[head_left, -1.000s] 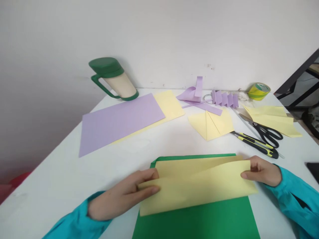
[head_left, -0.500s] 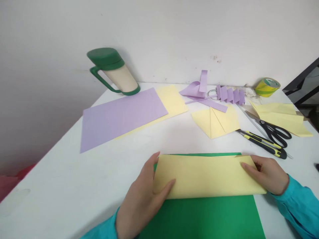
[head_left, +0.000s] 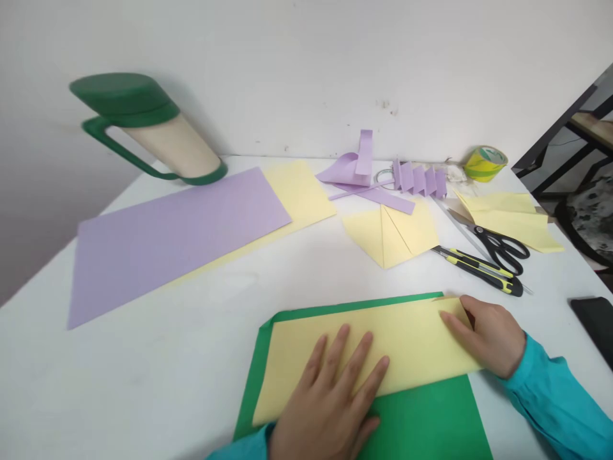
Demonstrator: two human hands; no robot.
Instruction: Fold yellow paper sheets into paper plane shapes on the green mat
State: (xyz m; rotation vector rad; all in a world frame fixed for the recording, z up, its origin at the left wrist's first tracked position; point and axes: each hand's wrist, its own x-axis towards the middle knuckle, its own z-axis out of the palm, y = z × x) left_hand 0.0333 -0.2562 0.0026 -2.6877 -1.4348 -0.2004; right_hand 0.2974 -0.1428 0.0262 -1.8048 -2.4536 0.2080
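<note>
A folded yellow sheet of paper point(head_left: 402, 338) lies over a larger green sheet point(head_left: 426, 421) near the table's front. My left hand point(head_left: 330, 396) rests flat on the yellow paper with its fingers spread. At the other end, my right hand point(head_left: 495, 335) pinches the paper's right edge, thumb on top and the other fingers curled behind it. Green shows along the top and left of the yellow paper, with a small bend at the green sheet's upper left corner.
Behind lie a purple sheet point(head_left: 177, 239), a yellow sheet point(head_left: 301, 191), purple paper pieces point(head_left: 352, 169) and a creased yellow piece point(head_left: 393, 233). To the right are scissors point(head_left: 498, 246), a utility knife point(head_left: 479, 268), a tape roll point(head_left: 486, 164) and a black object point(head_left: 594, 322). A jug point(head_left: 158, 137) stands at left.
My left hand has let go of the paper's left edge and now lies flat on its face. My right hand keeps its hold. The view has shifted to the right.
</note>
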